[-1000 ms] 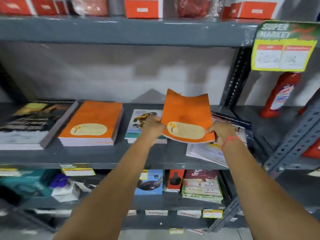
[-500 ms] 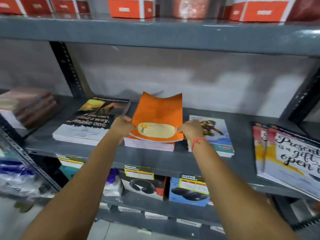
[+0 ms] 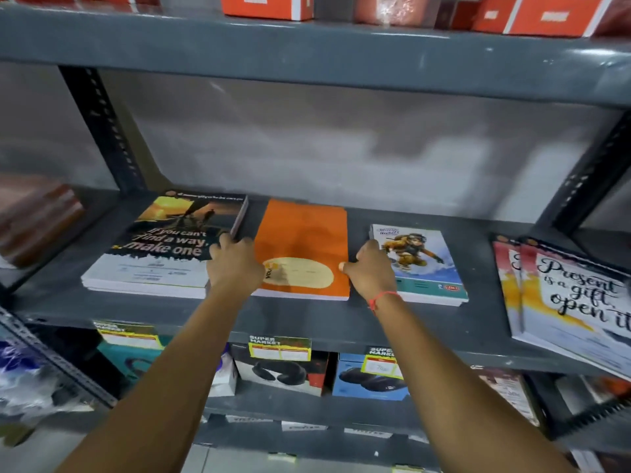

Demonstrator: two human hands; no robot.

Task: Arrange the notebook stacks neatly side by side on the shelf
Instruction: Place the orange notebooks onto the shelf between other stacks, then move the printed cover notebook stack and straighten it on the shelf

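Observation:
An orange notebook stack (image 3: 304, 240) lies flat in the middle of the grey shelf (image 3: 307, 322). My left hand (image 3: 234, 264) presses against its left edge and my right hand (image 3: 372, 271) against its right edge, fingers curled on the stack's sides. To the left lies a dark notebook stack (image 3: 164, 247) reading "make one". To the right lies a blue notebook stack (image 3: 423, 268) with a cartoon figure. Further right, "Present is a gift" notebooks (image 3: 573, 295) sit skewed and overhang the shelf's front edge.
Orange boxes (image 3: 266, 6) line the upper shelf. Boxed headphones (image 3: 283, 370) with yellow price tags (image 3: 280, 348) fill the lower shelf. A brownish stack (image 3: 37, 220) sits beyond the slotted left upright (image 3: 102, 124). Another upright (image 3: 594, 172) stands at the right.
The orange notebook I held up in both hands now lies flat on top of the orange stack. My hands have dropped to the stack's two sides.

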